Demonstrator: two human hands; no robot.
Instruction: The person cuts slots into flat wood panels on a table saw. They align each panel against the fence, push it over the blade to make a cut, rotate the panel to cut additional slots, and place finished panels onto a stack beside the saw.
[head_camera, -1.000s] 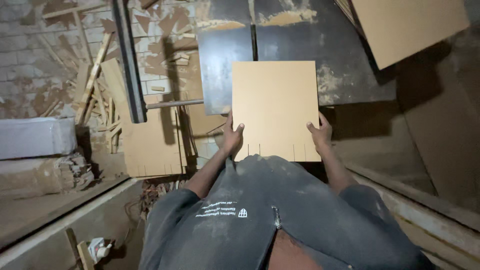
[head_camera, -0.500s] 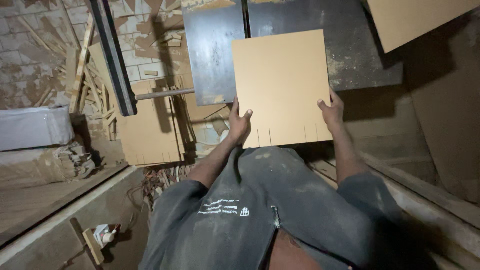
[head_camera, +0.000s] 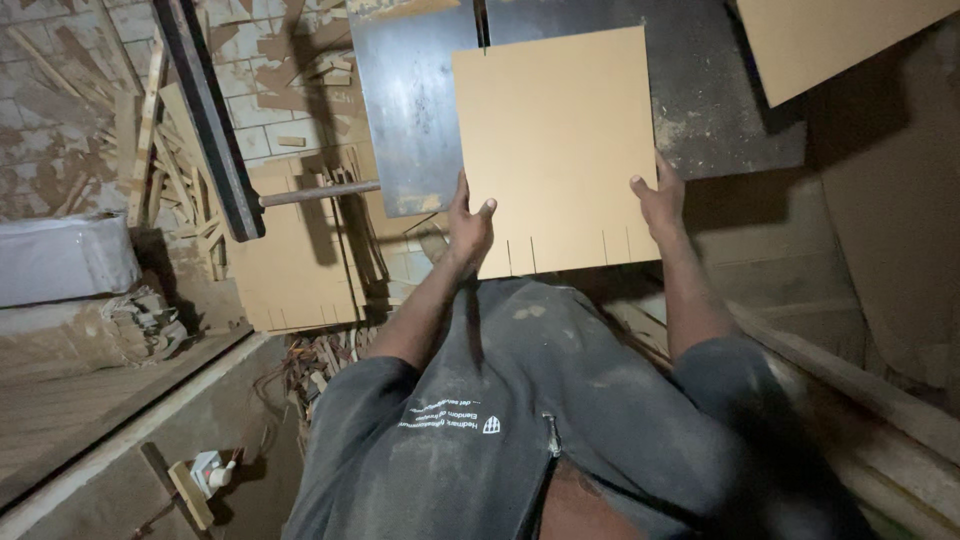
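Observation:
A square tan fibreboard panel (head_camera: 555, 140) lies on the dark metal saw table (head_camera: 410, 120), with short saw slits along its near edge. My left hand (head_camera: 468, 225) grips the panel's near left corner. My right hand (head_camera: 657, 198) presses on its near right edge. The thin saw blade (head_camera: 481, 22) shows at the panel's far edge, in the table's slot.
A dark metal bar (head_camera: 208, 110) slants down on the left over a round rod (head_camera: 318, 192). Another tan board (head_camera: 295, 260) leans below the table. Wood offcuts (head_camera: 160, 150) litter the brick floor. A larger board (head_camera: 830, 40) lies at the top right.
The panel and both my hands have moved forward across the table toward the blade, and the view has shifted with them.

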